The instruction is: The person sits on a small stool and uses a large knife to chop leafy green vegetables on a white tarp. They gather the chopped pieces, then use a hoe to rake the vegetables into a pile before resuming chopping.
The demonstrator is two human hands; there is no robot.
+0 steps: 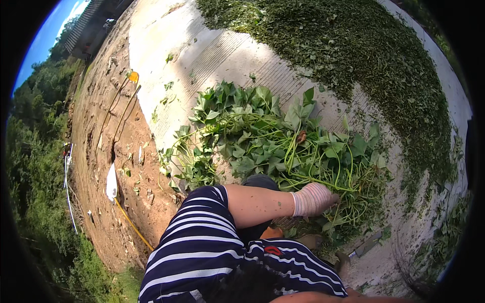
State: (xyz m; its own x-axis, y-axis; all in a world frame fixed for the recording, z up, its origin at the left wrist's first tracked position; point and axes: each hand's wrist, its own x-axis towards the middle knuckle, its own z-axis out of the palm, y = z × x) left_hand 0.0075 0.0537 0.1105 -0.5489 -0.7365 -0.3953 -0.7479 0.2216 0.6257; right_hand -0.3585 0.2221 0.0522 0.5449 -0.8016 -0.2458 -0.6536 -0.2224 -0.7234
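Note:
A pile of green leafy vines, with long pale stems, lies in front of me on ridged concrete. My left hand, in a pinkish striped knit glove, reaches across to the right and is closed on a bunch of vine stems at the pile's near right side. Its fingertips are partly hidden among the stems. Below it, a knife-like metal blade sits near the ground, beside a brown piece that may be its handle. Bare skin of my right arm shows at the lower edge; my right hand is out of sight.
A wide layer of chopped green leaves covers the concrete at the far right. On the left is bare soil with a yellow-handled tool, its head pale, and an orange object on thin poles. Bushes stand beyond.

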